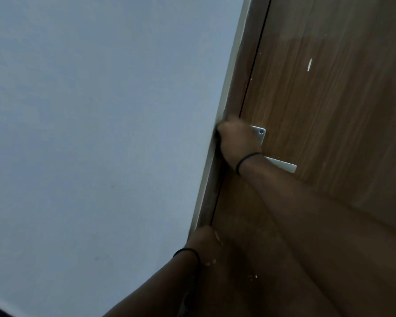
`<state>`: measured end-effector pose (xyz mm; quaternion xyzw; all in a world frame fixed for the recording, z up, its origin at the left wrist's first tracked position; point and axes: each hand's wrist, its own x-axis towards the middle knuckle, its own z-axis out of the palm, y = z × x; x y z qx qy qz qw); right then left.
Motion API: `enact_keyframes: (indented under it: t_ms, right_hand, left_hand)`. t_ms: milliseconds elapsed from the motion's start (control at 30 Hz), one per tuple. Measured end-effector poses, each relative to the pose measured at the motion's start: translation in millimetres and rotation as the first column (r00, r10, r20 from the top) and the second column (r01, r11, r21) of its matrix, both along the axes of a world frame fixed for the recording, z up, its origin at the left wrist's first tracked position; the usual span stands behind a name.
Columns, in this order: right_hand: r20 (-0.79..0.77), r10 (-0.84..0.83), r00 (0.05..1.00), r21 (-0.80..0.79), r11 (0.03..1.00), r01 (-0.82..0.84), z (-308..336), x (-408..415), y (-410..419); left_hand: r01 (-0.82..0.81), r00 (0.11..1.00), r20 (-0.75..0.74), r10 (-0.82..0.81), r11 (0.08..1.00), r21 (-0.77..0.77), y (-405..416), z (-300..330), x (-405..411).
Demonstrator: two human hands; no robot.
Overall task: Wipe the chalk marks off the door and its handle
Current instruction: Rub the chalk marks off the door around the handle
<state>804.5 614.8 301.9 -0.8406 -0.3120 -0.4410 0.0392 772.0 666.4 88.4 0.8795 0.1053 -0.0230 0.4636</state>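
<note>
The brown wooden door fills the right side and carries a white chalk streak and small white specks. Its metal handle plate and the lever show just past my right wrist. My right hand is curled into a fist against the door's left edge beside the plate; its fingers and anything inside them are hidden. Lower down, my left hand rests against the door edge and frame with nothing seen in it.
A plain pale wall covers the left half. The brown door frame and a dark gap run between wall and door. Both wrists wear thin black bands.
</note>
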Motion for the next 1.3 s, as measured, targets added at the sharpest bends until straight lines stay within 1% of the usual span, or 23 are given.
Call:
enact_keyframes:
  t_ms: [100, 167, 200, 233, 367, 433, 500, 600, 633, 700, 767, 833, 900, 933, 1033, 1100, 1200, 1300]
  right_hand:
    - [0.073, 0.017, 0.997, 0.099, 0.995, -0.024, 51, 14, 1]
    - [0.083, 0.024, 0.996, 0.14, 0.99, -0.035, 78, 21, 2]
    - [0.087, 0.015, 0.996, 0.151, 0.988, -0.028, 82, 22, 3]
    - [0.085, -0.004, 0.996, 0.152, 0.988, -0.009, 80, 22, 4]
    - [0.041, -0.07, 0.997, 0.105, 0.992, 0.065, 30, 9, 8]
    - [0.008, -0.093, 0.996, 0.039, 0.995, 0.092, -4, 3, 10]
    - [-0.024, -0.085, 0.996, -0.033, 0.996, 0.084, -39, -1, 8]
    - [-0.105, -0.055, 0.993, -0.131, 0.991, 0.041, -92, -1, 1]
    - [-0.146, -0.043, 0.988, -0.167, 0.986, 0.018, -108, 1, -2]
    - [-0.236, -0.03, 0.971, -0.237, 0.971, -0.028, -136, 6, -10]
    - [-0.292, -0.032, 0.956, -0.285, 0.957, -0.055, -155, 10, -16]
    - [-0.301, -0.032, 0.953, -0.315, 0.947, -0.068, -160, 13, -20]
    - [-0.274, -0.014, 0.962, -0.331, 0.94, -0.081, -151, 13, -23]
    - [-0.243, 0.005, 0.97, -0.305, 0.949, -0.082, -142, 13, -24]
    - [-0.091, 0.06, 0.994, -0.138, 0.988, -0.072, -114, 19, -27]
    - [-0.092, 0.065, 0.994, -0.105, 0.992, -0.075, -116, 19, -22]
    - [-0.184, 0.084, 0.979, -0.174, 0.978, -0.117, -148, 19, -18]
    - [-0.302, 0.019, 0.953, -0.369, 0.92, -0.135, -179, 22, -28]
  left_hand:
    - [0.005, 1.0, 0.019, -0.004, 0.999, -0.049, 7, -7, 1]
    - [-0.004, 1.0, 0.006, 0.005, 0.98, -0.201, 12, -12, 4]
    - [-0.008, 1.0, 0.0, 0.008, 0.968, -0.253, 13, -16, 5]
    - [-0.011, 1.0, 0.0, 0.011, 0.966, -0.258, 14, -20, 5]
    - [-0.02, 1.0, 0.008, 0.022, 0.975, -0.222, 15, -39, -4]
    - [-0.051, 0.999, 0.002, 0.053, 0.975, -0.215, 14, -46, -7]
    - [-0.094, 0.992, 0.069, 0.108, 0.979, -0.181, 12, -46, -8]
    - [-0.14, 0.964, 0.22, 0.147, 0.989, -0.049, 8, -42, -5]
    - [-0.154, 0.952, 0.263, 0.156, 0.988, -0.03, 5, -43, -3]
    - [-0.157, 0.937, 0.308, 0.167, 0.986, -0.056, -1, -42, 2]
    - [-0.162, 0.932, 0.314, 0.182, 0.983, -0.088, -5, -45, 7]
    - [-0.16, 0.931, 0.314, 0.185, 0.982, -0.105, -6, -47, 10]
    - [-0.162, 0.93, 0.306, 0.201, 0.976, -0.147, -5, -48, 9]
    - [-0.168, 0.929, 0.305, 0.21, 0.973, -0.16, -4, -47, 10]
    - [-0.17, 0.924, 0.311, 0.223, 0.967, -0.188, -1, -43, 10]
    - [-0.154, 0.922, 0.323, 0.214, 0.967, -0.2, 0, -41, 9]
    - [-0.144, 0.918, 0.335, 0.212, 0.966, -0.215, -3, -46, 7]
    - [-0.168, 0.93, 0.305, 0.206, 0.975, -0.145, -8, -51, 7]
